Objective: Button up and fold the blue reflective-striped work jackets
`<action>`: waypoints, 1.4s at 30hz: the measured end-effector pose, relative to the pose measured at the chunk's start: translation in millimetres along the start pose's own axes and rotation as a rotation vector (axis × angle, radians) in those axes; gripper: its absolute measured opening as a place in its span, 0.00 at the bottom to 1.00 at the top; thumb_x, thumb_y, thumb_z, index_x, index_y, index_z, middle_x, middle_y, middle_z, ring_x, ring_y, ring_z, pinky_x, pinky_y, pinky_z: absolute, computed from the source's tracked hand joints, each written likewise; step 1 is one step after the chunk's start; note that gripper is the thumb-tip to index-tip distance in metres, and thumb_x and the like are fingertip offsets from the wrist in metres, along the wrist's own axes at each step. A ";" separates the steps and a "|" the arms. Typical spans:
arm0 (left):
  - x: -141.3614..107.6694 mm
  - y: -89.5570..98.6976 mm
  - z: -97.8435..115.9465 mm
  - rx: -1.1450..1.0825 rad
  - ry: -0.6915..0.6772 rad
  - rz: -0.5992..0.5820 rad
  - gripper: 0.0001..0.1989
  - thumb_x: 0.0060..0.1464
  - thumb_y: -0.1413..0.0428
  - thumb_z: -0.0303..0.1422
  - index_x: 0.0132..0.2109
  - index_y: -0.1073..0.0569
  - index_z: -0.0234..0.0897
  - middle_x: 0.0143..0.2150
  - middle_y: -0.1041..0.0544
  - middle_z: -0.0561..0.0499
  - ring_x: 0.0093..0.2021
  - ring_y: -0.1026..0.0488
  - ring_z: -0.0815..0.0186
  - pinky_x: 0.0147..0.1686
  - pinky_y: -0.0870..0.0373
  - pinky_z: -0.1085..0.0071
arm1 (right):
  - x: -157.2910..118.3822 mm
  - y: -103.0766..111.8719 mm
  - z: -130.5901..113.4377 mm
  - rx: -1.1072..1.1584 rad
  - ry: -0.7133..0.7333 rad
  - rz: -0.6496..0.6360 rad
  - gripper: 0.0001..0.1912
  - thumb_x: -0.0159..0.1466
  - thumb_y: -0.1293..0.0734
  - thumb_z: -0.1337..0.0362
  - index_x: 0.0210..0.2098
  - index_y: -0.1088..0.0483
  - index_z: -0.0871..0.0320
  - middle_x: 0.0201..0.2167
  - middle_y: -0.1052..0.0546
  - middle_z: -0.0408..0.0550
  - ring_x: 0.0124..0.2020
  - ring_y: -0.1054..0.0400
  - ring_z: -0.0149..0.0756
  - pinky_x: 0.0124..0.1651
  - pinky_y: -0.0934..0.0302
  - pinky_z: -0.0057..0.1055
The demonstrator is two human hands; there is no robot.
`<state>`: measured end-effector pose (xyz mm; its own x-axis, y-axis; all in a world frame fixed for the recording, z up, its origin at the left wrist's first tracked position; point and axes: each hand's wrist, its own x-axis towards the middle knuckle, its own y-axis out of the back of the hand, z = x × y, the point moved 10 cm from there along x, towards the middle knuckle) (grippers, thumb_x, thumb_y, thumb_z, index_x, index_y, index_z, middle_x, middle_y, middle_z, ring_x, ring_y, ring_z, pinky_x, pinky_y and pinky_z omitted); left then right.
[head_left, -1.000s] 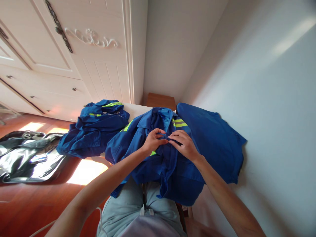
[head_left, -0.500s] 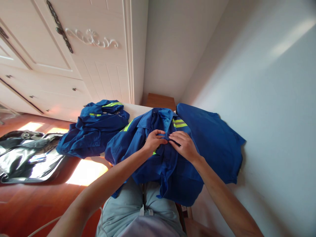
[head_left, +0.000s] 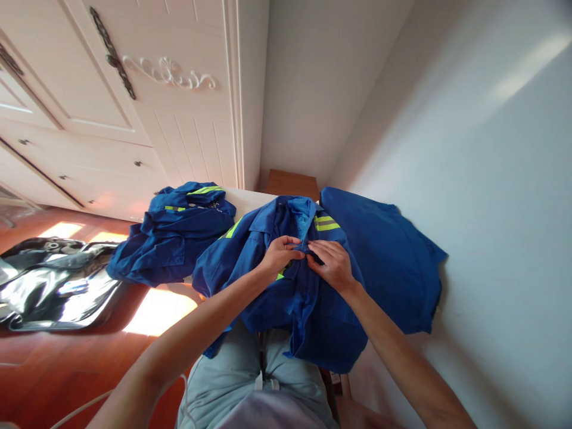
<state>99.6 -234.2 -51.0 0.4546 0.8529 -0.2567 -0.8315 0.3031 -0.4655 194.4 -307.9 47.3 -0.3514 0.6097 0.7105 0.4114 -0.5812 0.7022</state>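
Note:
A blue work jacket [head_left: 254,256] with yellow-green and grey reflective bands lies spread before me, its lower part hanging over my lap. Near the collar, my left hand [head_left: 282,255] pinches one edge of the front opening between thumb and fingers. Close against it, my right hand [head_left: 331,261] grips the facing edge of the same jacket, fingers bent over the cloth. Both sets of fingertips nearly meet at the front placket [head_left: 304,286]. Whatever small part lies between them is hidden by the fingers.
Another blue garment with reflective bands [head_left: 172,232] lies heaped to the left. Plain blue cloth [head_left: 384,256] lies at right, beside the wall [head_left: 500,196]. An open suitcase [head_left: 58,292] sits on the wooden floor. A white cabinet [head_left: 187,131] stands behind, near a brown wooden box [head_left: 292,183].
Both hands stay at the jacket's front with only slight finger movement. The right fingers have shifted a little. The view has moved slightly.

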 end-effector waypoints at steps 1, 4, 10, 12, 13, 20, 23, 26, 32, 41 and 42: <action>-0.8 -1.2 1.1 0.002 -0.010 -0.008 0.21 0.32 0.33 0.23 0.37 0.27 0.34 0.26 0.22 0.53 0.23 0.26 0.70 0.27 0.31 0.74 | -1.0 1.1 -0.5 0.000 0.002 0.021 0.12 0.64 0.34 0.68 0.46 0.24 0.55 0.43 0.18 0.51 0.45 0.23 0.42 0.47 0.31 0.39; -4.2 -6.2 6.6 -0.014 -0.059 -0.049 0.21 0.32 0.32 0.26 0.37 0.28 0.35 0.26 0.22 0.55 0.24 0.26 0.70 0.28 0.31 0.74 | -3.1 2.3 -0.4 0.004 -0.002 0.047 0.12 0.64 0.33 0.68 0.47 0.24 0.56 0.44 0.19 0.53 0.44 0.22 0.43 0.47 0.31 0.39; -9.0 -14.1 18.5 0.048 -0.216 -0.124 0.17 0.40 0.32 0.32 0.40 0.25 0.35 0.32 0.21 0.53 0.29 0.25 0.70 0.32 0.31 0.75 | -3.8 3.3 2.6 -0.013 -0.052 0.082 0.12 0.65 0.33 0.67 0.47 0.24 0.55 0.43 0.19 0.54 0.42 0.22 0.44 0.46 0.28 0.39; -11.0 -14.7 25.2 0.142 -0.323 -0.114 0.14 0.44 0.34 0.31 0.41 0.22 0.36 0.36 0.19 0.51 0.35 0.24 0.67 0.37 0.29 0.73 | -5.5 5.9 0.6 -0.030 -0.039 0.128 0.12 0.65 0.33 0.67 0.47 0.24 0.55 0.43 0.18 0.54 0.41 0.21 0.43 0.44 0.27 0.39; -12.0 -14.7 27.9 0.188 -0.369 -0.101 0.13 0.46 0.35 0.31 0.41 0.20 0.36 0.38 0.19 0.49 0.38 0.23 0.65 0.40 0.29 0.72 | -7.0 7.2 -0.1 -0.033 -0.032 0.152 0.11 0.64 0.33 0.67 0.46 0.24 0.55 0.42 0.18 0.54 0.40 0.21 0.43 0.43 0.27 0.38; -10.9 -10.5 21.0 0.187 -0.355 -0.033 0.12 0.47 0.36 0.30 0.42 0.18 0.38 0.41 0.17 0.48 0.44 0.22 0.60 0.47 0.27 0.66 | -17.3 -0.5 8.3 -0.006 -0.064 0.132 0.13 0.65 0.33 0.65 0.49 0.24 0.55 0.43 0.18 0.55 0.40 0.21 0.46 0.45 0.26 0.41; -10.5 -7.7 17.4 0.131 -0.334 -0.017 0.13 0.46 0.36 0.30 0.43 0.18 0.37 0.41 0.17 0.48 0.43 0.22 0.61 0.47 0.27 0.66 | -16.4 0.6 1.0 -0.066 -0.012 0.150 0.14 0.66 0.33 0.67 0.51 0.25 0.55 0.43 0.18 0.55 0.40 0.21 0.45 0.44 0.26 0.40; -9.8 -5.7 14.3 0.091 -0.327 -0.004 0.14 0.45 0.35 0.30 0.42 0.18 0.37 0.41 0.18 0.48 0.43 0.22 0.62 0.47 0.27 0.68 | -13.7 3.2 -8.5 -0.129 0.036 0.175 0.14 0.66 0.34 0.68 0.51 0.26 0.55 0.42 0.18 0.55 0.38 0.21 0.44 0.42 0.25 0.39; -10.0 -4.7 7.1 0.015 -0.293 0.030 0.14 0.45 0.35 0.30 0.42 0.18 0.37 0.40 0.18 0.49 0.42 0.22 0.63 0.45 0.27 0.69 | -12.3 5.4 -14.2 -0.134 0.040 0.217 0.10 0.66 0.34 0.70 0.46 0.24 0.56 0.41 0.18 0.54 0.37 0.21 0.42 0.40 0.25 0.38; -7.8 -4.6 9.8 0.109 -0.366 0.046 0.12 0.48 0.36 0.31 0.43 0.18 0.38 0.43 0.18 0.47 0.46 0.22 0.60 0.51 0.28 0.65 | -12.1 0.7 -8.0 -0.104 -0.018 0.210 0.07 0.66 0.34 0.69 0.38 0.23 0.55 0.40 0.18 0.53 0.36 0.21 0.41 0.41 0.28 0.37; -8.1 -5.2 11.2 0.131 -0.385 0.042 0.12 0.48 0.37 0.31 0.43 0.18 0.38 0.44 0.18 0.47 0.46 0.22 0.60 0.51 0.28 0.65 | -11.7 0.6 -7.3 -0.092 -0.025 0.213 0.07 0.66 0.34 0.69 0.38 0.23 0.55 0.39 0.18 0.53 0.36 0.21 0.41 0.42 0.28 0.37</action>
<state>96.6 -237.9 -37.0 0.2873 0.9550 0.0737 -0.8918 0.2948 -0.3434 192.6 -319.4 39.8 -0.2437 0.4804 0.8425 0.3954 -0.7440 0.5386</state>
